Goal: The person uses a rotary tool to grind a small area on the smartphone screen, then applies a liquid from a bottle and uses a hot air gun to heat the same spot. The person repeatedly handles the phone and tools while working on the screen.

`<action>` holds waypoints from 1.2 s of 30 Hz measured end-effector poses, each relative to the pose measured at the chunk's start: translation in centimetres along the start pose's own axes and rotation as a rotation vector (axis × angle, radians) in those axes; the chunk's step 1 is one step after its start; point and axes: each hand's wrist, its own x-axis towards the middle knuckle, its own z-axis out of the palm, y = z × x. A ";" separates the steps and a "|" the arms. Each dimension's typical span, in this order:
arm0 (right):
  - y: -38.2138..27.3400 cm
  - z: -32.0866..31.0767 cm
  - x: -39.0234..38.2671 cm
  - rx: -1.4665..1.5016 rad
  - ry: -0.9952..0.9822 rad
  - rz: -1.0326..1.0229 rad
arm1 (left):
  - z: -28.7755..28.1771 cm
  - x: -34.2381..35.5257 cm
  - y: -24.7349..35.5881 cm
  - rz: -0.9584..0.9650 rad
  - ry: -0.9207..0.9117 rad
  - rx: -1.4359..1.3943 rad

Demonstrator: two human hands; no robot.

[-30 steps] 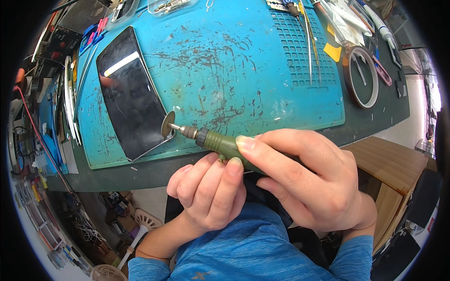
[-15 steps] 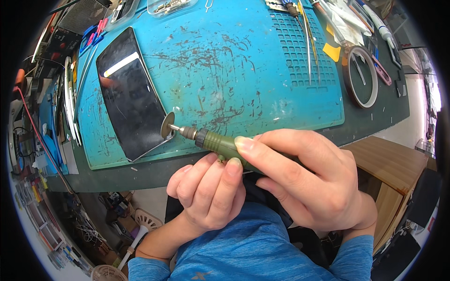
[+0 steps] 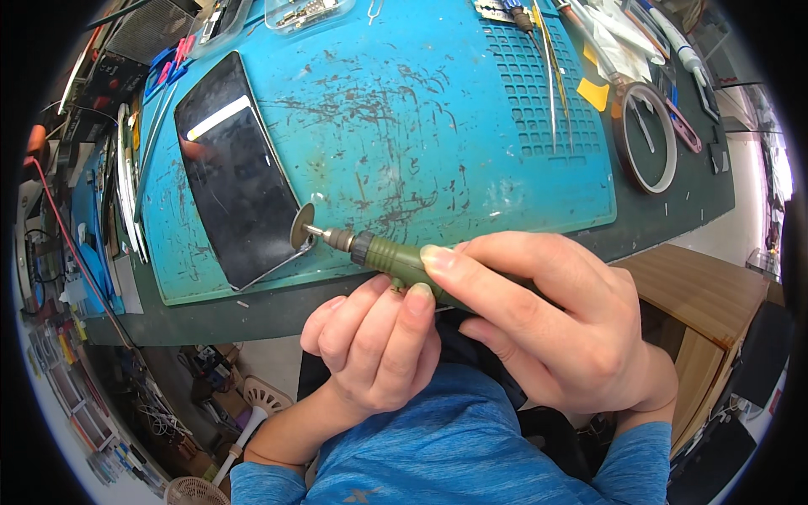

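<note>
Along the left edge of the blue mat (image 3: 497, 198), a bunch of slim white strips (image 3: 128, 189) lies lengthwise on the dark table (image 3: 181, 324). At the mat's far left corner sits a blue-and-pink object (image 3: 160, 74), its kind hard to make out. The black phone (image 3: 240, 172) lies screen up on the left part of the mat, slanted, its near end close to the mat's near edge, a pale band of light reflected across its upper half. Further right, by the far edge, stands a clear plastic box (image 3: 305, 12) of small metal parts. A thin round disc (image 3: 300, 225) overlaps the phone's near right corner in view; whether the two touch cannot be told. The disc's shaft runs into a green rotary tool (image 3: 396, 258), held aslant over the mat's near edge. The left hand (image 3: 374, 349) has its fingers curled, thumb and fingertips closed on the underside of the tool at a small, mostly hidden stub. The right hand (image 3: 572, 324) grips the tool's body from above, thumb and fingers around it. At the mat's far right corner, pointed metal tweezers (image 3: 550, 80) lie over a grid of pockets. Past the right edge, on the table, are a ring of tape (image 3: 622, 143) and a pink cutter (image 3: 686, 130).
</note>
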 end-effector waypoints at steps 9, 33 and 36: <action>-0.1 -0.1 0.0 -0.008 -0.006 0.001 | 0.0 -0.1 -0.1 0.004 -0.003 -0.002; 0.1 0.2 0.0 -0.003 0.027 -0.015 | -0.2 -0.1 -0.1 0.004 -0.024 0.014; 0.1 0.3 0.0 0.002 0.031 -0.017 | -0.2 -0.1 -0.1 0.004 -0.025 0.019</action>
